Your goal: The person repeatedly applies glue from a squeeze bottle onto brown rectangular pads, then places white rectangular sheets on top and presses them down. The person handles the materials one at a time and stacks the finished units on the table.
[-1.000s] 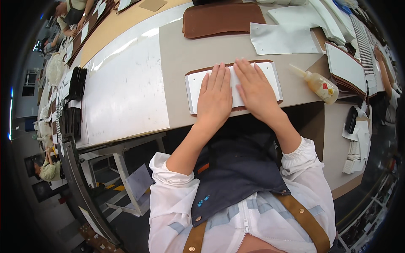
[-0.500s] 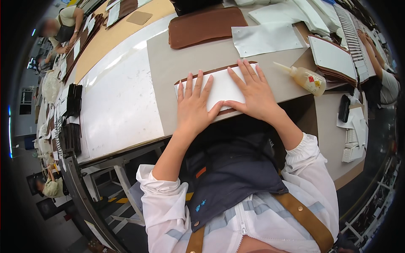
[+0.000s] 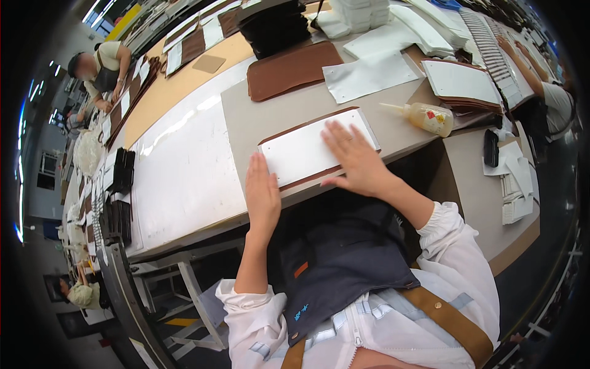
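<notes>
Table (image 3: pixel 239 117): brown panel (image 3: pixel 310 178) by near edge, white sheet (image 3: pixel 298 150) on top. Right hand (image 3: pixel 355 157) open over sheet; left hand (image 3: pixel 263 194) open, straight-fingered, at its left end. 0 gripped. Step, judged: smoothing. Next move calls for even palm pressure.

The palm of the left hand (image 3: pixel 264 190) is hidden, and whether the white panel (image 3: pixel 295 154) is touched by it cannot be told. The panel's right part is covered by the right hand (image 3: pixel 359 157), whose fingers are slightly blurred. Most of the brown piece (image 3: pixel 304 126) is hidden beneath the panel, only strips along its far and near edges being left visible. The small print on the bottle (image 3: pixel 430 118) cannot be made out. The wearer's white jacket (image 3: pixel 442 313) is cut off by the lower edge, and the head of the co-worker at the left (image 3: pixel 110 67) is blurred
</notes>
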`<state>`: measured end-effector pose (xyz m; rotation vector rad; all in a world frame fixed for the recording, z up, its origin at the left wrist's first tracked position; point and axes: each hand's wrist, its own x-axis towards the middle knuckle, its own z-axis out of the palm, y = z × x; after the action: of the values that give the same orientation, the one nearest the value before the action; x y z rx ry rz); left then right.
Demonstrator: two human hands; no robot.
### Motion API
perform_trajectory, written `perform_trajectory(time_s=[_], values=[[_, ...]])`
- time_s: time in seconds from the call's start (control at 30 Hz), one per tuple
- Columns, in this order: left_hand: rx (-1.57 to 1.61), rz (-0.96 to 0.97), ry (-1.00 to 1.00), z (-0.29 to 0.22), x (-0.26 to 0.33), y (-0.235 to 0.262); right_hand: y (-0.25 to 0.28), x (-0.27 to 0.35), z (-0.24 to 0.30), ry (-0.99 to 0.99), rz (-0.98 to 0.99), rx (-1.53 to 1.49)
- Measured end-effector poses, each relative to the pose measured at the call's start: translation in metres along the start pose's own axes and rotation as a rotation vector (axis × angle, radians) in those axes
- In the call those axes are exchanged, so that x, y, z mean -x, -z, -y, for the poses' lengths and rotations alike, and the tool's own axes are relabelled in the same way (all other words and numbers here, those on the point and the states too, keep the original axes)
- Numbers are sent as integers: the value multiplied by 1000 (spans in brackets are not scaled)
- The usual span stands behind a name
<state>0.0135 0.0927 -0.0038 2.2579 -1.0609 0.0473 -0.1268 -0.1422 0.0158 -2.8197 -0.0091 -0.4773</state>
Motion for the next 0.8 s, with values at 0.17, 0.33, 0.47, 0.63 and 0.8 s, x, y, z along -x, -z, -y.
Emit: perform_trajectory(time_s=[0.17, 0.33, 0.47, 0.63, 0.8], values=[[178, -263, 97, 6, -14, 22, -6, 7, 18, 106, -18, 143], [241, -369, 164, 42, -12, 19, 7, 31, 18, 220, -183, 72], [197, -373, 220, 30, -10, 17, 104, 17, 5, 29, -250, -128], [181, -386, 239, 19, -6, 22, 228, 19, -82, 105, -772, 278], [167, -384, 225, 11, -10, 17, 257, 77, -180, -121, -649, 497]])
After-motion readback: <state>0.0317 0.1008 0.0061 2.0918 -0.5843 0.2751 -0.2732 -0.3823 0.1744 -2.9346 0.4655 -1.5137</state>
